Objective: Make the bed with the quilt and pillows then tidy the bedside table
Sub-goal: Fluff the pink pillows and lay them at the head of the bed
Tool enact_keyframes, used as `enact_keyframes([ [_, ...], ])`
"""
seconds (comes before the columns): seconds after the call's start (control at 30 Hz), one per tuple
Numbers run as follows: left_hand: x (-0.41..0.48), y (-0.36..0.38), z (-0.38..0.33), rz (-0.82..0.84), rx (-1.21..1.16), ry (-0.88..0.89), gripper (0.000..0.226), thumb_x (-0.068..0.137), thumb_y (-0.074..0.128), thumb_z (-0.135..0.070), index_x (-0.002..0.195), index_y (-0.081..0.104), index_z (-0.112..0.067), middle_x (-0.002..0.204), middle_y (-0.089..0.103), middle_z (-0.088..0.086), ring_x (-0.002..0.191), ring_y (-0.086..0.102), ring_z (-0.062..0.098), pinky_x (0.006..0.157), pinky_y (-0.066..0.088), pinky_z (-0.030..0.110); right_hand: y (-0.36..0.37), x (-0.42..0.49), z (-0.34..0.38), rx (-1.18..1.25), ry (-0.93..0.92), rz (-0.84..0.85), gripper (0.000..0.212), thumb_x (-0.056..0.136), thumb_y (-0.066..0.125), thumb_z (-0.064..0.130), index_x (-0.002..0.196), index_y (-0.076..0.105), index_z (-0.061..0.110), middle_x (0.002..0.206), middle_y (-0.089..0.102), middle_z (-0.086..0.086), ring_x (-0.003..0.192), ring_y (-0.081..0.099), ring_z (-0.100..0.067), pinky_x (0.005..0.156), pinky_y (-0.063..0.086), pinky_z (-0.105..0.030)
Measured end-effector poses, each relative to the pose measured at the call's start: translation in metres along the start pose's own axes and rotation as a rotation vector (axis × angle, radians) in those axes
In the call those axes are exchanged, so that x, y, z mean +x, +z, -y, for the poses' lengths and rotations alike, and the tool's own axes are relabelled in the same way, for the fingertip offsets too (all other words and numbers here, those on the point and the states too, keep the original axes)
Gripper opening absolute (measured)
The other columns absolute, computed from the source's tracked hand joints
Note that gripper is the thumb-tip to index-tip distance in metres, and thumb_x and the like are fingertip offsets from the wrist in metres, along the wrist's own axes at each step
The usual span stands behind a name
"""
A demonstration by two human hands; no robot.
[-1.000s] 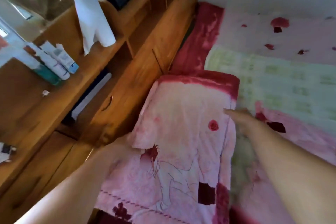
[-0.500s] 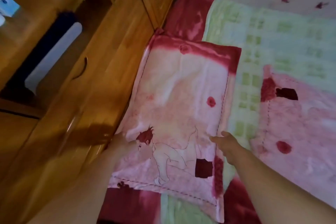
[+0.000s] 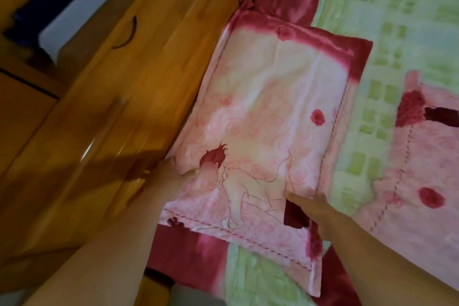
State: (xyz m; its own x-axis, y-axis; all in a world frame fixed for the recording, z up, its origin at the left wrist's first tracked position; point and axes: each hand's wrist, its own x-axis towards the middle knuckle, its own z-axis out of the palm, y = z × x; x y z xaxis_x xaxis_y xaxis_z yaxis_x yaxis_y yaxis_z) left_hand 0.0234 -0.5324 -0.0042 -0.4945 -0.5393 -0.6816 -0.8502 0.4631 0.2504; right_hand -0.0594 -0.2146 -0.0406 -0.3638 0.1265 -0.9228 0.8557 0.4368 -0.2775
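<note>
A pink pillow [image 3: 268,112] with a red border and a drawn figure lies flat on the bed, against the wooden headboard unit. My left hand [image 3: 171,174] grips its left edge by the wood, fingers tucked under the cloth. My right hand [image 3: 308,204] rests flat on the pillow's lower right part, fingers stretched toward its middle. A second pink pillow [image 3: 427,171] lies to the right. Under both spreads the green checked quilt [image 3: 387,40] with a dark red border.
The wooden bedside unit [image 3: 139,97] fills the left side, with a drawer handle [image 3: 129,32] and an open shelf holding a white and dark blue object [image 3: 82,0]. The bed's near edge shows red cloth [image 3: 181,256].
My view has dropped lower and closer to the pillow; the shelf items have left the frame. Both hands have slid down the pillow's sides toward its near end.
</note>
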Motion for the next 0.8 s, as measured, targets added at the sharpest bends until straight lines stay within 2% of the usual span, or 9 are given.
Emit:
enact_keyframes([
  [0.1,0.007,-0.001,0.011,0.019,0.049,-0.041,0.119,0.050,0.060,-0.086,0.146,0.030,-0.022,0.150,0.036,0.006,0.135,0.039,0.033,0.103,0.042,0.050,0.001,0.001,-0.015,0.015,-0.003,-0.033,0.127,0.051,0.086,0.059,0.147,0.019,0.010,0.146,0.038,-0.011,0.128,0.043,-0.031,0.102,0.041,-0.042],
  [0.17,0.008,0.001,0.016,0.021,0.070,-0.057,0.121,0.053,0.064,-0.084,0.147,0.029,-0.018,0.151,0.036,0.008,0.135,0.038,0.033,0.104,0.041,0.049,0.005,0.009,-0.026,0.075,-0.023,-0.014,0.139,0.033,0.087,0.068,0.145,0.028,0.011,0.144,0.043,-0.007,0.129,0.044,-0.028,0.105,0.038,-0.042],
  [0.23,0.009,0.004,0.021,0.039,0.075,-0.058,0.121,0.055,0.066,-0.082,0.148,0.029,-0.014,0.151,0.036,0.009,0.136,0.039,0.032,0.105,0.041,0.047,0.008,0.013,-0.031,0.110,-0.036,-0.005,0.139,0.032,0.087,0.069,0.145,0.030,0.011,0.145,0.043,-0.006,0.130,0.043,-0.027,0.109,0.036,-0.043],
  [0.37,0.010,0.007,0.025,0.010,0.014,-0.066,0.117,0.058,0.068,-0.078,0.145,0.031,-0.009,0.147,0.041,0.011,0.132,0.044,0.031,0.102,0.043,0.042,0.015,0.021,-0.025,0.193,-0.010,0.143,0.120,0.027,0.090,0.066,0.132,0.051,0.024,0.129,0.060,-0.003,0.119,0.055,-0.028,0.101,0.045,-0.051],
  [0.47,0.005,0.009,0.023,-0.038,0.025,-0.028,0.093,0.070,0.058,-0.077,0.133,0.046,-0.009,0.130,0.057,0.011,0.116,0.056,0.029,0.092,0.048,0.037,0.022,0.008,-0.008,0.191,-0.104,0.230,0.101,0.040,0.088,0.066,0.129,0.054,0.030,0.128,0.061,0.003,0.119,0.055,-0.022,0.101,0.044,-0.042],
  [0.53,-0.004,0.007,0.019,-0.054,-0.040,0.013,0.083,0.077,0.056,-0.072,0.131,0.050,-0.010,0.126,0.060,0.011,0.112,0.058,0.029,0.088,0.049,0.035,0.019,-0.002,-0.001,0.157,-0.163,0.246,0.085,0.058,0.083,0.058,0.131,0.054,0.025,0.126,0.061,0.002,0.113,0.056,-0.020,0.089,0.045,-0.033],
  [0.63,-0.019,-0.010,0.016,-0.141,-0.128,0.122,0.075,0.080,0.060,-0.065,0.131,0.051,-0.011,0.127,0.060,0.007,0.113,0.058,0.028,0.093,0.049,0.039,0.006,-0.022,0.006,0.214,-0.171,0.276,0.055,0.072,0.077,0.045,0.117,0.060,0.020,0.105,0.066,-0.002,0.091,0.062,-0.019,0.068,0.050,-0.031],
  [0.73,-0.021,-0.033,0.023,-0.151,-0.104,0.180,0.071,0.076,0.060,-0.069,0.124,0.056,-0.016,0.121,0.063,0.001,0.107,0.061,0.024,0.092,0.051,0.041,0.000,-0.026,0.003,0.214,-0.154,0.307,0.055,0.069,0.078,0.046,0.114,0.064,0.017,0.104,0.071,-0.009,0.094,0.067,-0.028,0.079,0.056,-0.040],
  [0.8,-0.020,-0.036,0.029,-0.107,-0.073,0.122,0.076,0.073,0.061,-0.070,0.128,0.054,-0.018,0.127,0.061,0.004,0.111,0.059,0.026,0.094,0.050,0.042,-0.001,-0.021,-0.007,0.113,-0.145,0.275,0.061,0.065,0.081,0.049,0.112,0.063,0.015,0.100,0.071,-0.008,0.091,0.067,-0.025,0.084,0.055,-0.039],
])
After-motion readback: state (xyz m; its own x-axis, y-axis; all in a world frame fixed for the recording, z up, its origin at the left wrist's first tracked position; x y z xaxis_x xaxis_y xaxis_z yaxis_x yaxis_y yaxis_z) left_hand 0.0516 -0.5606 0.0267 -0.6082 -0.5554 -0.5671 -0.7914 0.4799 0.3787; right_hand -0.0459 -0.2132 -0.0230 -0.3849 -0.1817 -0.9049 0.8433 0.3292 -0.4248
